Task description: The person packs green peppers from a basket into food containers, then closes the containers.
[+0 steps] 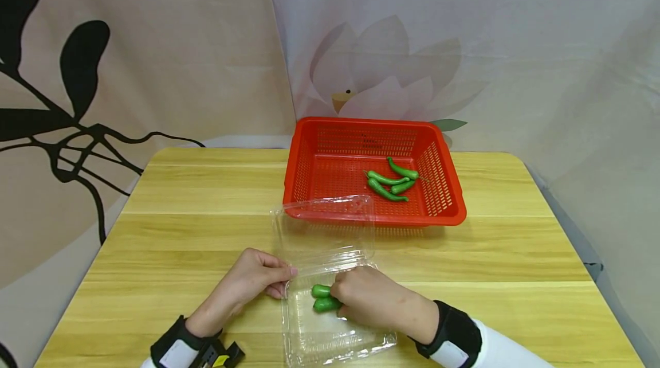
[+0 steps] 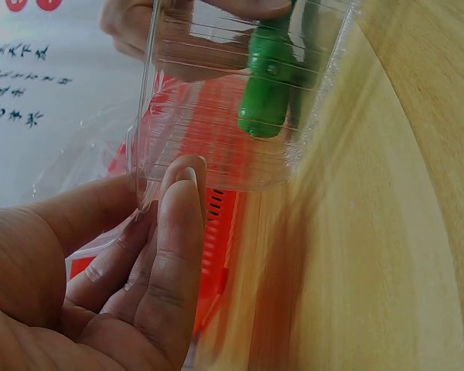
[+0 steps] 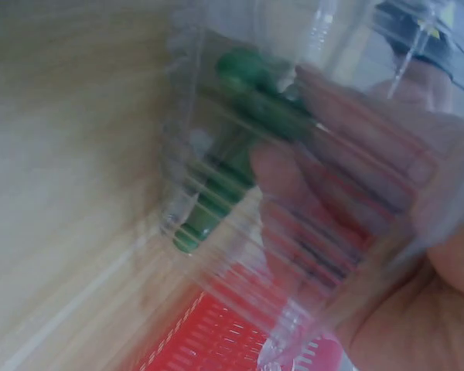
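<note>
A clear plastic clamshell box (image 1: 304,342) lies on the table with its lid (image 1: 322,242) folded back, overlapping the red basket's front. My left hand (image 1: 260,273) pinches the box's left edge near the hinge between thumb and fingers; the left wrist view shows this grip on the rim (image 2: 143,174). Inside the box, two green chili peppers (image 1: 326,305) lie side by side, their blunt ends pointing left. My right hand (image 1: 373,299) reaches into the box with fingers curled on a green chili pepper (image 3: 224,182), covering the peppers' right parts.
Behind the box stands a red perforated basket (image 1: 371,122) holding several green chili peppers (image 1: 387,192) toward its right side. All of it is on a light wooden table (image 1: 515,253), with a printed cloth (image 1: 206,58) hanging behind the far edge.
</note>
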Demonstrator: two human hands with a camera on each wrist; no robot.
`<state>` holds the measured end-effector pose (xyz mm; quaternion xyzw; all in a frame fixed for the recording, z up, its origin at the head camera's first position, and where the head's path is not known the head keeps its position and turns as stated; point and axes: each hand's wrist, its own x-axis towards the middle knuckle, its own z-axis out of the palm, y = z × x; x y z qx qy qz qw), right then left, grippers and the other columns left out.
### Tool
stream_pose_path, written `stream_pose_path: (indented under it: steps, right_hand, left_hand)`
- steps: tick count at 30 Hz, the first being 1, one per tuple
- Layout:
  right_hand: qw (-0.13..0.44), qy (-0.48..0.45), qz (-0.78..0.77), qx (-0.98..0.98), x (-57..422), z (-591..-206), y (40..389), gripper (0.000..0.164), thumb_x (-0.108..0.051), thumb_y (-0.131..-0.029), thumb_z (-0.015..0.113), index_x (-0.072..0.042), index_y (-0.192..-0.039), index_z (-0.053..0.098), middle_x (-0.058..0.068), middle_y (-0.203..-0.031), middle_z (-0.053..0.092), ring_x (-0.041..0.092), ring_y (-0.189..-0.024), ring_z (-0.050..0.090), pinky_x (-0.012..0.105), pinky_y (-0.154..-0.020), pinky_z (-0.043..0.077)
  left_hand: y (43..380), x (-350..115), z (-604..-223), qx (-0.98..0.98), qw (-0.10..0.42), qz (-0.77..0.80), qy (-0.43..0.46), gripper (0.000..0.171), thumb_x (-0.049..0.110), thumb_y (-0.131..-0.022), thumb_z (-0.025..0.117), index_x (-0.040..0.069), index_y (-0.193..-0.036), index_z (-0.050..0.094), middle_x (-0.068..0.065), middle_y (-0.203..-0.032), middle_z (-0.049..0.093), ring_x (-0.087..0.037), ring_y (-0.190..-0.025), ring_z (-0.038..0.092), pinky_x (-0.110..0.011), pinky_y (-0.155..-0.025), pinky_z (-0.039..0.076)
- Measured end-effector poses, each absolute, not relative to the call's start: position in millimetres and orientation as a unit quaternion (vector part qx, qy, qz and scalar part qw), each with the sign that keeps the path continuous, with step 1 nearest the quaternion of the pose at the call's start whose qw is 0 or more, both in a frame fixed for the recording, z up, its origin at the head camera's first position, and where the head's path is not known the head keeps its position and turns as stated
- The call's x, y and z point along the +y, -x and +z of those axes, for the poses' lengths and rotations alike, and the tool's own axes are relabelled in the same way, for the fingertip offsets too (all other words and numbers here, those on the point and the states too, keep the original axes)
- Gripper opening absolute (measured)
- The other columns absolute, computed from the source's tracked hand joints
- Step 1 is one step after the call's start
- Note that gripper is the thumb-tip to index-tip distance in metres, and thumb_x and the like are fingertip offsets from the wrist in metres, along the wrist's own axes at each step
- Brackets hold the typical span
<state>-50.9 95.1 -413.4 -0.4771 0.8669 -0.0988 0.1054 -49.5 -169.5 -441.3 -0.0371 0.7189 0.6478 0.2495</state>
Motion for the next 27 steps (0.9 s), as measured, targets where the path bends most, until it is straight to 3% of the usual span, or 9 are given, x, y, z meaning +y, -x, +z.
stream_pose_path:
  steps: [18, 23, 27]
  right_hand:
    - [0.076, 0.5, -0.066, 0.86, 96.2, -415.7, 49.3, 0.021, -0.024, -0.08, 0.092, -0.015, -0.081, 0.072, -0.009, -0.073, 0.059, 0.004, -0.066, 0.058, 0.024, -0.06, 0.055]
    - [0.065, 0.504, -0.069, 0.859, 97.7, -409.2, 48.5, 0.024, -0.032, -0.084, 0.09, -0.016, -0.081, 0.072, -0.01, -0.074, 0.058, 0.003, -0.066, 0.057, 0.024, -0.06, 0.054]
    - [0.042, 0.517, -0.089, 0.85, 100.1, -399.4, 49.5, 0.027, -0.035, -0.09, 0.085, -0.019, -0.078, 0.068, -0.013, -0.072, 0.054, -0.001, -0.063, 0.049, 0.024, -0.061, 0.052]
  left_hand:
    - [48.6, -169.7, -440.5, 0.721, 0.247, 0.647, 0.031, 0.026, 0.011, -0.094, 0.079, -0.015, -0.098, 0.075, -0.005, -0.068, 0.07, -0.013, -0.06, 0.066, -0.029, -0.059, 0.064]
    - [49.0, -169.9, -440.1, 0.721, 0.247, 0.647, 0.032, 0.026, 0.011, -0.094, 0.08, -0.014, -0.097, 0.075, -0.005, -0.068, 0.069, -0.013, -0.06, 0.066, -0.028, -0.058, 0.063]
    - [49.5, -170.0, -439.7, 0.719, 0.249, 0.648, 0.035, 0.026, 0.011, -0.094, 0.079, -0.014, -0.098, 0.075, -0.005, -0.068, 0.07, -0.013, -0.06, 0.066, -0.028, -0.058, 0.063]
